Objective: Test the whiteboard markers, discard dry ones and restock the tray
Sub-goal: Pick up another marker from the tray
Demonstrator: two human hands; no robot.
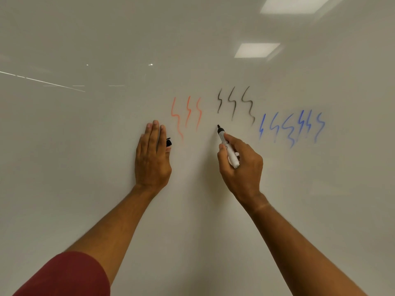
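My right hand (241, 165) grips an uncapped white marker (228, 149) with a black tip, which points up at the whiteboard (106, 146) just below the black squiggles (235, 103). My left hand (152, 154) lies flat against the board with straight fingers, and a black cap (168, 142) is tucked between its thumb and palm edge. Three red squiggles (187, 114) are drawn right of the left hand. Several blue squiggles (292, 127) run to the right of the black ones.
The whiteboard fills the whole view and reflects ceiling lights (256, 50) at the upper right. A dark red sleeve (68, 276) shows at the lower left. No tray or other markers are in view.
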